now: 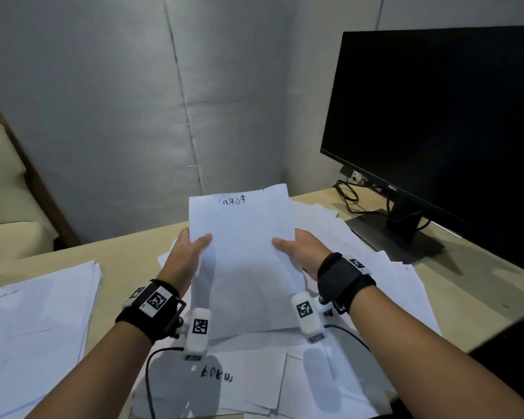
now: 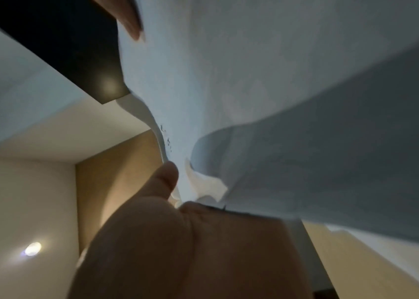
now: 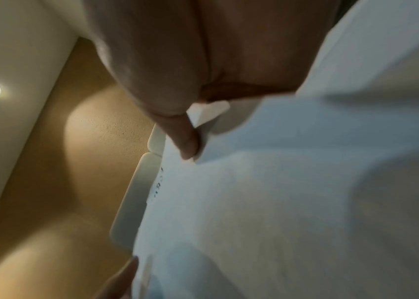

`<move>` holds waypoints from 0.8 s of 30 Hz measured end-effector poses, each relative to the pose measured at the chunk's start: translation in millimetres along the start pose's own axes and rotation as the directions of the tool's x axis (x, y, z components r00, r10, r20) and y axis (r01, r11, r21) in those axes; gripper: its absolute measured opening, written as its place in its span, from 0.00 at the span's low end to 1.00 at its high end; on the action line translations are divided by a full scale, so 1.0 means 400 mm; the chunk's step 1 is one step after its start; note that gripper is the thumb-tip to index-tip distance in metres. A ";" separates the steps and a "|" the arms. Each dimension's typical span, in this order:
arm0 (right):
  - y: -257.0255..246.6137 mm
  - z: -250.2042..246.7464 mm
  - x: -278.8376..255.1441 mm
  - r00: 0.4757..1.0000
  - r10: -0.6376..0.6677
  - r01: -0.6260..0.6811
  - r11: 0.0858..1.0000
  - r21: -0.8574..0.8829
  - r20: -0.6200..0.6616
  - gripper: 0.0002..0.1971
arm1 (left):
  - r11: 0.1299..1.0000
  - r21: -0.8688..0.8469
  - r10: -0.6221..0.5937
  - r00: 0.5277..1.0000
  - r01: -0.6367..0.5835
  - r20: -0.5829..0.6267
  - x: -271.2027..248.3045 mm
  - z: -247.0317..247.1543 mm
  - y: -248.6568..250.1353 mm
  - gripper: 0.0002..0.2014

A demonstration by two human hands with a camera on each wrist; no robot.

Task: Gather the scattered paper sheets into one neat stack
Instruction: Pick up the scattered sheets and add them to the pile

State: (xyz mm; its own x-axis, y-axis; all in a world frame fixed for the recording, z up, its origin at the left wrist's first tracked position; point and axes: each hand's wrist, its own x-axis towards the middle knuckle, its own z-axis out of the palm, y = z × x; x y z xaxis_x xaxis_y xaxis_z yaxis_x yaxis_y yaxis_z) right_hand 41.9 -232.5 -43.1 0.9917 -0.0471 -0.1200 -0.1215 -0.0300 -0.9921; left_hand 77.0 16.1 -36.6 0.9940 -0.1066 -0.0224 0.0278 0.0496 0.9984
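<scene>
A bundle of white paper sheets [image 1: 242,252] stands tilted above the desk, its top sheet handwritten near the far edge. My left hand [image 1: 191,243] grips its left edge, thumb on the front. My right hand [image 1: 291,246] grips the right edge the same way. In the left wrist view the thumb [image 2: 165,182] presses the sheets [image 2: 254,81]. In the right wrist view the thumb [image 3: 185,137] pinches the sheets [image 3: 280,192]. More loose sheets [image 1: 254,382] lie scattered on the desk under my hands. Fingers behind the bundle are hidden.
A separate pile of sheets [image 1: 37,322] lies at the left of the beige desk [image 1: 127,246]. A black monitor [image 1: 442,116] on its stand [image 1: 400,234] with cables fills the right side. A grey padded wall stands behind. A cream chair [image 1: 3,207] is at far left.
</scene>
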 end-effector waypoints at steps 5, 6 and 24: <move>-0.004 0.104 0.017 0.999 -0.046 0.044 0.975 0.219 0.004 0.14 | 0.994 0.101 -0.024 0.997 0.032 -0.080 -0.049 -0.118 0.001 0.15; -0.005 0.126 0.017 0.999 -0.041 0.035 0.975 0.218 0.022 0.14 | 0.987 0.155 -0.016 0.996 0.030 -0.088 -0.064 -0.144 0.000 0.15; 0.041 0.318 0.012 0.935 0.210 -0.117 0.943 -0.311 0.285 0.16 | 0.641 0.592 -0.096 0.817 0.488 -0.569 -0.184 -0.778 -0.007 0.15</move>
State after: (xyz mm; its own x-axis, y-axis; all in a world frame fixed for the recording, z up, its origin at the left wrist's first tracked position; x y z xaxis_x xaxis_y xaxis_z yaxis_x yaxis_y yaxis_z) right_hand 50.0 -106.2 -64.5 0.9141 0.2346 -0.3309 -0.2441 -0.3334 -0.9106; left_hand 36.4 332.9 -54.0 0.8693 0.4728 -0.1440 0.4404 -0.6085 0.6602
